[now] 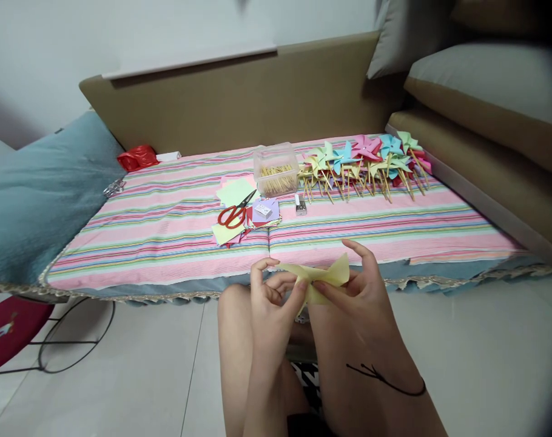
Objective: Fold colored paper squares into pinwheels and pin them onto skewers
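Note:
Between both hands, above my knees, is a pale yellow paper pinwheel (334,273) with its blades folded in toward the middle. My left hand (276,294) pinches it from the left, thumb near the centre. From the right, my right hand (355,297) presses thumb and fingers at the centre, with the index finger raised. Whether a pin sits at the centre is hidden by the thumbs. On the striped cloth ahead lie red-handled scissors (233,216), coloured paper squares (230,233), a small white box (262,210) and a small metal-and-white item (300,206).
A clear plastic box (276,152) holds many wooden sticks. Finished pinwheels on sticks (367,149) lie at the right. A red plastic bag (138,158) and a silvery packet (114,188) are at the far left. A red stool (12,331) stands on the floor at the left.

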Demonstrator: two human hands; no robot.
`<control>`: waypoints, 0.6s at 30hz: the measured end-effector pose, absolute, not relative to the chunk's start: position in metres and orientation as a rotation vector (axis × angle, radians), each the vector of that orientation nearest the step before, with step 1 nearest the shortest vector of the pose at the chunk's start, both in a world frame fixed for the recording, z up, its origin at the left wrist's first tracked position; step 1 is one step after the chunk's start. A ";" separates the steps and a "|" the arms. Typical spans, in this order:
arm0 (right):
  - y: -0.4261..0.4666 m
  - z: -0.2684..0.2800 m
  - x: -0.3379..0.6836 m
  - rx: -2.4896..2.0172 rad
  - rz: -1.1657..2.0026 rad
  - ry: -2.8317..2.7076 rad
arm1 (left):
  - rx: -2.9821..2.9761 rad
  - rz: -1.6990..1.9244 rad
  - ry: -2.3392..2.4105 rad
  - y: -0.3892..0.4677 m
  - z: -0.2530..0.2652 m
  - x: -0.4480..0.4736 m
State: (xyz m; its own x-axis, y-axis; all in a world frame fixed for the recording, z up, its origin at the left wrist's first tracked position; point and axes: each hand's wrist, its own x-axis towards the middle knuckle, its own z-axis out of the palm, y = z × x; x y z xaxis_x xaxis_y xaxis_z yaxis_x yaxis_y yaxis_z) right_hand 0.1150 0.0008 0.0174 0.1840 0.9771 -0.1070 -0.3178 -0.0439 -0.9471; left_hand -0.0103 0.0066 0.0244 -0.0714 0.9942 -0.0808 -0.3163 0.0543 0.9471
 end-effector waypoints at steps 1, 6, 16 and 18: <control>0.001 0.017 0.115 -1.110 1.266 -0.782 | 0.886 1.344 1.061 0.006 0.025 -0.011; 0.002 0.013 0.117 -1.085 1.348 -0.749 | 0.889 1.311 0.995 0.007 0.021 -0.013; 0.013 0.006 0.112 -1.044 1.504 -0.904 | 0.733 1.271 0.892 0.019 0.000 -0.026; 0.021 0.008 0.112 -1.003 1.522 -0.954 | 0.674 1.316 0.914 0.022 -0.007 -0.033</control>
State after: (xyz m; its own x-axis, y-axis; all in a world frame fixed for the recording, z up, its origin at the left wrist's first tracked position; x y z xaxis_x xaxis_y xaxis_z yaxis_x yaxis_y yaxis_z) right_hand 0.1118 0.0212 0.0078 -0.1191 0.9857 -0.1190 -0.3222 -0.1517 -0.9344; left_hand -0.0326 0.0220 -0.0066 0.0087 0.9844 -0.1759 -0.5086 0.1558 0.8468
